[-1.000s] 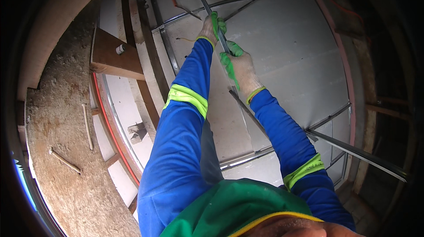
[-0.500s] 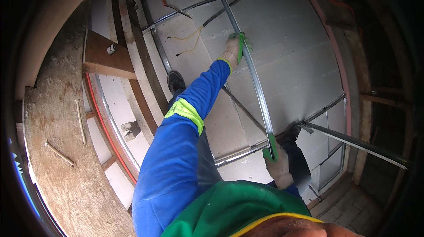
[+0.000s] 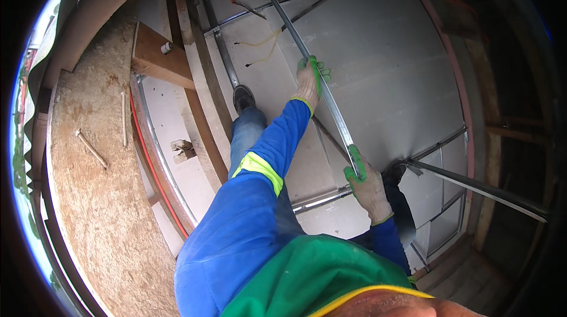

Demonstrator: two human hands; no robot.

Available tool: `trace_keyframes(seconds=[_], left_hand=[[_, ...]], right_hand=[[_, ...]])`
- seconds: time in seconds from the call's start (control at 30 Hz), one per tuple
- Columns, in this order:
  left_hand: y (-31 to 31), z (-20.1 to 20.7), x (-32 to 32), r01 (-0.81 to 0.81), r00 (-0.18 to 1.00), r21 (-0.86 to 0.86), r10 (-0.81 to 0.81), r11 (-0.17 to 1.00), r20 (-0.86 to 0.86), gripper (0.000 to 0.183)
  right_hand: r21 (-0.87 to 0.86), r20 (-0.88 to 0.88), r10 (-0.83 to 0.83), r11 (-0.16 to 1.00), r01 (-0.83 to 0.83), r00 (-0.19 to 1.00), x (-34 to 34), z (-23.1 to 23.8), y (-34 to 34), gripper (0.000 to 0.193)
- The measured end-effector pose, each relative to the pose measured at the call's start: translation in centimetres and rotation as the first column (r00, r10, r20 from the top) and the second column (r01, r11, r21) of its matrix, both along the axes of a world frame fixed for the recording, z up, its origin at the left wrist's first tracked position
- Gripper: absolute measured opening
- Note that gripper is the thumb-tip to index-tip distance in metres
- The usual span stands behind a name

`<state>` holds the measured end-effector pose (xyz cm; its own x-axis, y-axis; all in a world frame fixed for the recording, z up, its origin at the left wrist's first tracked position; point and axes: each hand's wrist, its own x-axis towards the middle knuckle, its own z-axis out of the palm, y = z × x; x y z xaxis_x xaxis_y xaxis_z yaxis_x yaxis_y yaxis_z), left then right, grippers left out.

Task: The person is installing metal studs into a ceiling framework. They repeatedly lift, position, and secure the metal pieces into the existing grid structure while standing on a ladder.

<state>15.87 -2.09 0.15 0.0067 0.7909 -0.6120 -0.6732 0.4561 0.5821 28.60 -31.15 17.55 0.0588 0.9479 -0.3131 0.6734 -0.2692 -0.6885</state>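
A long, thin galvanised metal channel [image 3: 333, 107] slants across the middle, held above pale ceiling boards. My left hand [image 3: 310, 78], in a white knit glove with green-coated fingers, grips it around its middle with the arm stretched forward. Closer to my body, my right hand [image 3: 368, 190], gloved the same way, is closed around the channel's near end. The far end of the channel points up and left with nothing holding it.
At left lies a wooden plank [image 3: 112, 211] with two nails, one a bent-looking nail [image 3: 91, 149]. A red cable [image 3: 155, 169] runs beside it. My shoes [image 3: 243, 98] stand near metal framing; another metal profile [image 3: 478, 187] juts right. Yellow wires [image 3: 266, 48] lie ahead.
My right hand has moved forward with the channel's near end, bringing the hands closer together. The channel's far end now shows, farther left. The view has shifted slightly left.
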Motion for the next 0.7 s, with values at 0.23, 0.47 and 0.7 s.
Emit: trace_keyframes(seconds=[0.23,0.47,0.7], left_hand=[[-4.1,2.1,2.4,0.249,0.965,-0.017,-0.250,0.968,-0.075,0.026],[-10.1,6.3,8.1,0.568,0.823,-0.042,-0.568,0.822,0.013,0.034],[-17.0,4.6,15.8,0.726,0.687,0.100,-0.725,0.681,-0.050,0.047]], right_hand=[[0.050,0.263,0.015,0.998,-0.029,0.965,-0.3,-2.3,-2.9,0.058],[-0.342,0.229,-0.483,0.773,0.534,0.845,1.6,10.0,-23.1,0.068],[-0.319,0.096,-0.657,0.691,0.649,0.748,2.5,7.2,-25.5,0.057]])
